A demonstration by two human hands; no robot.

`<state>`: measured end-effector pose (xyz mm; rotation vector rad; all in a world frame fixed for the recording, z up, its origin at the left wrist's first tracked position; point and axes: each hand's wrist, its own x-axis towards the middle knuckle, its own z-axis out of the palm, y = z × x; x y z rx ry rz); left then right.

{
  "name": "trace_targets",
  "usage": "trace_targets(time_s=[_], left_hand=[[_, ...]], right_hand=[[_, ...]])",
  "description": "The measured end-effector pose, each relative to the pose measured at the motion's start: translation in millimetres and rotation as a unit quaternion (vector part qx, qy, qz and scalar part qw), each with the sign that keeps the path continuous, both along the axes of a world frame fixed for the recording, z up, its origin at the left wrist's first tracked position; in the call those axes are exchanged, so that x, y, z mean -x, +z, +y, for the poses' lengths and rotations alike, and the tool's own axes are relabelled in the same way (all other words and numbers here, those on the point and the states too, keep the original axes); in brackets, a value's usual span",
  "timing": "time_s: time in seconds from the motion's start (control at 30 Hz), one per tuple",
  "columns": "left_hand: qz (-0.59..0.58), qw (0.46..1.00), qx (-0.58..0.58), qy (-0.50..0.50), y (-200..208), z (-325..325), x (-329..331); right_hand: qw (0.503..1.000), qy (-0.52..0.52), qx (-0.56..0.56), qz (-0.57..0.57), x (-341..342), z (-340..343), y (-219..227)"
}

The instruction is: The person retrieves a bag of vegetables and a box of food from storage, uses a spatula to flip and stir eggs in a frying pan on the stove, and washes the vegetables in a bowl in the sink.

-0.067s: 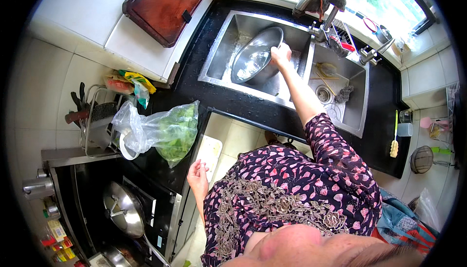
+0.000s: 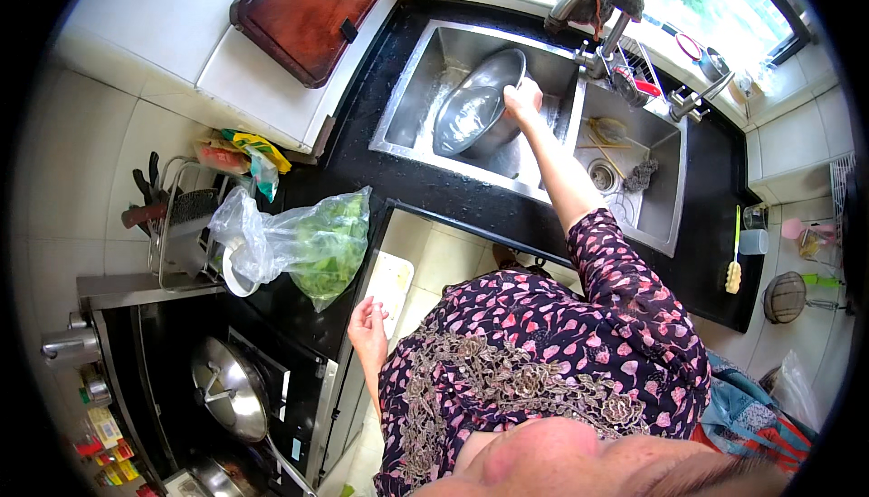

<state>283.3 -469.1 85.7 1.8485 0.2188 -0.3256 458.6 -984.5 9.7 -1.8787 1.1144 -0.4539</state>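
My right hand (image 2: 523,101) is closed on the rim of a stainless steel basin (image 2: 493,117). The basin stands steeply tilted inside the left bowl of the sink (image 2: 412,126), its mouth turned to the left, with a shiny surface inside that looks like water. Low on the left, my left hand (image 2: 368,327) hangs beside my body with its fingers loosely bent and nothing visible in them. Nearest to it is a clear plastic bag (image 2: 330,248) of green leaves on the black counter.
The faucet (image 2: 602,44), with a grey cloth over it, rises behind the sink divider. In the right bowl (image 2: 670,180) lie chopsticks, a strainer and a scrubber. A knife rack (image 2: 176,225) and a wok (image 2: 231,393) are at the left. A brown cutting board (image 2: 312,17) leans above.
The basin has tipped very slightly in my right hand, and the shine inside it looks different. My left hand stays where it was.
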Motion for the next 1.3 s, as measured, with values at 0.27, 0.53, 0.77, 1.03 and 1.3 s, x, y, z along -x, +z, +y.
trace_targets(time_s=[0.27,0.53,0.77,1.03,1.3], left_hand=[[0.02,1.0,-0.007,0.008,0.3,3.5,9.6],[0.019,0.999,-0.009,-0.025,6.3,-10.2,-5.7],[0.006,0.999,0.002,-0.041,5.3,-15.5,-16.1],[0.01,0.999,0.017,-0.031,9.9,-17.9,-20.0],[0.013,0.999,-0.007,-0.033,10.5,-16.2,-22.5]], right_hand=[[0.993,0.053,0.108,-0.009,13.5,-0.7,17.2],[0.952,0.149,0.269,0.0,33.3,-6.2,34.5],[0.907,0.232,0.352,-0.007,50.1,6.2,71.1],[0.876,0.24,0.418,-0.013,47.5,-6.5,68.4],[0.906,0.145,0.389,-0.075,42.9,-20.9,64.8]])
